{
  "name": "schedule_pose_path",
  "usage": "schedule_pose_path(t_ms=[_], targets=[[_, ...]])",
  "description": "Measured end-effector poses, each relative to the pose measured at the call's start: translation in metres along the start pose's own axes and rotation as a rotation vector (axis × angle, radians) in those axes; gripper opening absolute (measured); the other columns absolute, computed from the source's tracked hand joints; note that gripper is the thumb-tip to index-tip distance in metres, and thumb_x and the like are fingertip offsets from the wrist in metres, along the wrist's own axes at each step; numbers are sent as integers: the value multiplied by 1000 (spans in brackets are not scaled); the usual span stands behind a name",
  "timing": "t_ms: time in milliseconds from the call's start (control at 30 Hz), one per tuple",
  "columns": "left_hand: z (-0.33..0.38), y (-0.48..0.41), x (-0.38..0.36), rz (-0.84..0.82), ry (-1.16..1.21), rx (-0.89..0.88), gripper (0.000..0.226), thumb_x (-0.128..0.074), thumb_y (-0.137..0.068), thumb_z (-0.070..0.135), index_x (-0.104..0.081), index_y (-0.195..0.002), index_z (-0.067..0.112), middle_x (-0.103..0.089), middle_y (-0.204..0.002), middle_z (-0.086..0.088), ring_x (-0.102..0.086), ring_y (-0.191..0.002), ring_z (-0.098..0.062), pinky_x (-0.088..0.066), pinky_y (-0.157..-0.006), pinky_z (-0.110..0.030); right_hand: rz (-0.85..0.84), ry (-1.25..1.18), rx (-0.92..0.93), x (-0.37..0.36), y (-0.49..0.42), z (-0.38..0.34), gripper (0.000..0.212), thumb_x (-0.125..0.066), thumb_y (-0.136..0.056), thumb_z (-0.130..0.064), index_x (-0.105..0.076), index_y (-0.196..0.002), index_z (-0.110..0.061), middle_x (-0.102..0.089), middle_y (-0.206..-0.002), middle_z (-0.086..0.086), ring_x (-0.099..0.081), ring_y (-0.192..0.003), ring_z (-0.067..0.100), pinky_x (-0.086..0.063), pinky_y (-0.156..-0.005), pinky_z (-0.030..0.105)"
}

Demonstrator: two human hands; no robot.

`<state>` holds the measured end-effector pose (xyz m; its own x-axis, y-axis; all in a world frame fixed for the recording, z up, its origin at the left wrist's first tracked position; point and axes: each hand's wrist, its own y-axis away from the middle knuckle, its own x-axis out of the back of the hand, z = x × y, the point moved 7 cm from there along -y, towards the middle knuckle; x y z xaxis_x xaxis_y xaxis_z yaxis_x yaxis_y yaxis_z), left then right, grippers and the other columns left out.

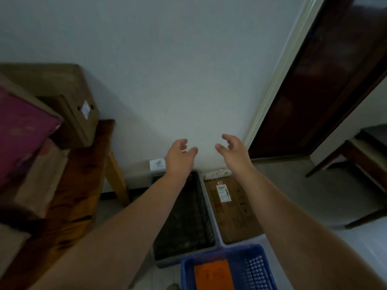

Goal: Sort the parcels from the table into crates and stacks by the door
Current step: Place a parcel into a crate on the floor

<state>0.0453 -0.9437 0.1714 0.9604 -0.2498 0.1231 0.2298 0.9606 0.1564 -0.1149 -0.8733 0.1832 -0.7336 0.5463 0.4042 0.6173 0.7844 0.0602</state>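
Left hand (179,153) and right hand (234,149) hovered empty at centre frame, fingers loosely curled. Below the right fingers lay a flat brown parcel (236,214) (white label unreadable) beside a grey crate (186,216).

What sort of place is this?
Likely a room in a home, used for parcel sorting: a dark wooden door, cardboard boxes on a wooden table, and a grey crate and blue crate on the floor.

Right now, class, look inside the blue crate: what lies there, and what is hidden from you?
The blue crate holds an orange parcel at its left; beside it, bare lattice floor. The crate's near end is cut off by the frame, and nothing under the parcel shows.
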Motion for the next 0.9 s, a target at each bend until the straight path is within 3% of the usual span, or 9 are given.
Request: schedule_pose_path(t_ms=[167, 267, 433, 567, 667, 767, 900], targets=[[35, 66, 85, 88, 107, -70, 41, -63, -89, 19, -51, -128, 15, -54, -119, 0, -51, -97, -11, -39, -72, -17, -25, -65, 117, -20, 73, -67, 46, -59, -91, -28, -46, -135, -20, -45, -140, 0, -39, -130, 17, -34, -101, 30], [50, 114, 142, 141, 149, -121, 42, -62, -89, 18, -50, -129, 16, -53, -119, 2, -51, -99, -12, -39, -76, -22, -49, -120, 191, -41, 129, -108, 44, -60, -90, -26, -48, -133, -20, -46, -140, 0, -41, -129, 16, -36, -98, 29], [76, 172, 227, 268, 106, -193, 42, -64, -88, 19, -52, -128, 16, -57, -116, 3, -52, -100, -10, -39, -80, -22, -125, -204, 235, -90, 199, -159, 44, -61, -90, -24, -48, -132, -20, -45, -140, 3, -41, -130, 19, -38, -105, 45], [84, 197, 307, 374, 97, -222, 40, -65, -86, 21, -54, -125, 18, -60, -111, 4, -56, -103, -14, -46, -90, -30, -192, -181, 327, -135, 238, -203, 45, -61, -90, -25, -48, -132, -19, -45, -141, 3, -40, -131, 18, -36, -100, 31], [75, 204, 366, 459, 135, -170, 41, -65, -86, 23, -52, -125, 19, -58, -111, 4, -57, -106, -18, -48, -95, -39, -241, -163, 346, -168, 255, -229, 47, -59, -91, -26, -44, -135, -19, -41, -144, 5, -37, -133, 19, -34, -97, 30], [60, 203, 422, 538, 158, -125, 46, -63, -88, 24, -47, -131, 18, -55, -114, 1, -56, -102, -18, -51, -86, -36, -269, -175, 303, -209, 263, -248, 50, -59, -91, -27, -42, -137, -16, -36, -147, 8, -37, -133, 22, -37, -103, 37], [52, 186, 491, 579, 121, -114, 47, -64, -87, 24, -48, -130, 14, -55, -103, 8, -56, -88, -11, -48, -77, -27, -273, -255, 247, -270, 263, -276, 54, -64, -89, -25, -41, -137, -13, -42, -143, 8, -43, -128, 23, -39, -99, 33]])
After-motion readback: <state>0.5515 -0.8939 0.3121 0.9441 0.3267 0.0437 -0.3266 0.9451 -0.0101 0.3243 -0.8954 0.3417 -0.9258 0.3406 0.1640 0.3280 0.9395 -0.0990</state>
